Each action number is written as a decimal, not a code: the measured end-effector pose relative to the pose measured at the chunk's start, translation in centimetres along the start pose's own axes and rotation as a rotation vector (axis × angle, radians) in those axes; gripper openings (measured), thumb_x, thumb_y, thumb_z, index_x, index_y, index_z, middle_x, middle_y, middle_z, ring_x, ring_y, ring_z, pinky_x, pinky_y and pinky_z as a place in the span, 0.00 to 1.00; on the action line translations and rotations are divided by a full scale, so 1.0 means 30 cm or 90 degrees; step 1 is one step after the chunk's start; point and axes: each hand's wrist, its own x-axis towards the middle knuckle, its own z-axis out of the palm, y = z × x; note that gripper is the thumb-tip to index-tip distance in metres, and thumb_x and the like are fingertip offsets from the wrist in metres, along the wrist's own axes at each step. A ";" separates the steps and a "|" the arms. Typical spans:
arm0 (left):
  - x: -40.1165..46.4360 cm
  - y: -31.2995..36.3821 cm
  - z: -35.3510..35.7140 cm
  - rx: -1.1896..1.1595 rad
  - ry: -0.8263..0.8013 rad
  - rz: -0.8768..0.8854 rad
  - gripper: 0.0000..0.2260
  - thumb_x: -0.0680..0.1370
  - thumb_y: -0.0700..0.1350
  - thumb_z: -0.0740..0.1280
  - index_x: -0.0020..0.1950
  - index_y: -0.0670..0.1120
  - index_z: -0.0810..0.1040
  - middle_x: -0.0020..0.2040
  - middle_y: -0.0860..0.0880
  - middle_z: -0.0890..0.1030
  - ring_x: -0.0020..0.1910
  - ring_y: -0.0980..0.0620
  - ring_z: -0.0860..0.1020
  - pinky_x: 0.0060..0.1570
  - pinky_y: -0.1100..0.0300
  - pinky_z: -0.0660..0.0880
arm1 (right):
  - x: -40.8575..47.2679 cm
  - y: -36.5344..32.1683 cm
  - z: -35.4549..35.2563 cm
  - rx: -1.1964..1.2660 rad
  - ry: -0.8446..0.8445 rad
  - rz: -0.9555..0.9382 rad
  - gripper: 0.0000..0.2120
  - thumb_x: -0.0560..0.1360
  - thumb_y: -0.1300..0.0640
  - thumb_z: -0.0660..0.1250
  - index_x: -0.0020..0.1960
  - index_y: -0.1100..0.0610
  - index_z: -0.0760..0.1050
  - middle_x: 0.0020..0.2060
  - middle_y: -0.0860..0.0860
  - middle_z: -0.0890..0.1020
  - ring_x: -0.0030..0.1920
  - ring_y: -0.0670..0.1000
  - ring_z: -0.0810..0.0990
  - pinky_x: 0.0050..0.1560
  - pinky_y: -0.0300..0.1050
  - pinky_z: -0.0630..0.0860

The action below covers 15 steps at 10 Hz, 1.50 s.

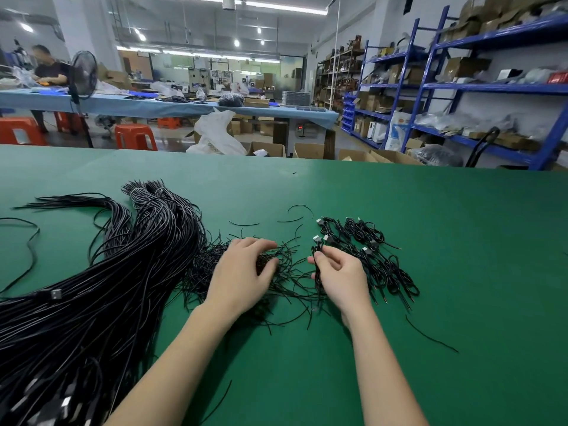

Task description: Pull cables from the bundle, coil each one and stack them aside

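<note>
Big cable bundle [92,287] fans across left of green tabletop [461,272], kept within reach; left hand [242,272] pinches into thin tie-wire pile [276,272], likely picking a tie; right hand [338,275] grips a coiled cable [317,265], black, USB plug up; finished coil stack [368,253] just right.

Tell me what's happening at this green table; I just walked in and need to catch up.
A person is sorting black cables. The right hand grips a coiled cable next to the pile of finished coils. The left hand reaches into a tangle of thin ties in the middle. The big bundle of uncoiled cables lies to the left on the table, so most of the work remains.
</note>
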 end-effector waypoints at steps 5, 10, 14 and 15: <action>-0.022 -0.080 0.047 0.138 -0.004 -0.026 0.11 0.80 0.56 0.65 0.59 0.55 0.81 0.58 0.56 0.79 0.62 0.52 0.74 0.68 0.54 0.62 | 0.072 0.022 -0.045 -0.520 0.084 -0.013 0.25 0.76 0.65 0.65 0.71 0.51 0.74 0.67 0.51 0.76 0.64 0.53 0.69 0.51 0.47 0.74; -0.020 -0.084 0.043 0.139 -0.018 -0.033 0.12 0.80 0.57 0.65 0.60 0.56 0.80 0.60 0.57 0.78 0.63 0.53 0.73 0.69 0.55 0.61 | 0.075 0.059 -0.051 -0.392 0.240 -0.077 0.15 0.78 0.65 0.64 0.47 0.48 0.84 0.42 0.48 0.81 0.52 0.47 0.69 0.38 0.43 0.70; -0.018 -0.080 0.037 0.140 -0.033 -0.035 0.12 0.80 0.57 0.64 0.61 0.56 0.80 0.61 0.57 0.78 0.63 0.53 0.73 0.70 0.55 0.61 | 0.084 0.079 -0.062 -0.406 0.231 -0.054 0.15 0.77 0.63 0.64 0.47 0.46 0.85 0.39 0.48 0.84 0.53 0.50 0.69 0.43 0.47 0.75; -0.021 -0.081 0.037 0.139 -0.029 -0.032 0.12 0.80 0.57 0.64 0.61 0.56 0.80 0.61 0.57 0.78 0.63 0.53 0.73 0.69 0.55 0.60 | 0.072 0.065 -0.058 -0.370 0.225 -0.085 0.10 0.77 0.59 0.67 0.52 0.47 0.83 0.45 0.46 0.83 0.52 0.50 0.70 0.42 0.45 0.72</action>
